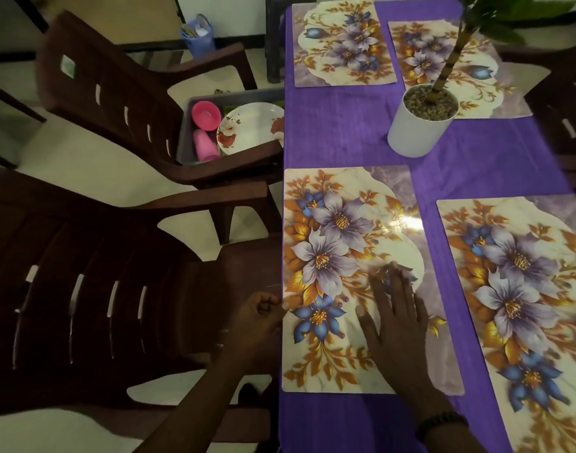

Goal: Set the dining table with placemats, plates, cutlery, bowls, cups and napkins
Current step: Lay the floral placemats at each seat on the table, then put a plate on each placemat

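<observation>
Purple cloth (345,132) is covered by four mats. The near-left mat (342,223) is pressed by the right hand (394,322), fingers flat; the left hand (259,317), loosely curled, appears empty. It should be squared to the table edge.

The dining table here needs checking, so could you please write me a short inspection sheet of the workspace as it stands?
Surface: table under a purple cloth.
Job's things: four floral placemats laid, near-left placemat, near-right, far-left, far-right; plates and pink cups wait in a grey tub on a chair.
Clutter: potted plant overlapping the far-right placemat.
Hands: right hand flat on the near-left placemat; left hand curled at its left edge, grip unclear.
Cables: nothing seen.
Surroundings: dark brown chairs left of the table; blue bin on the floor.
</observation>
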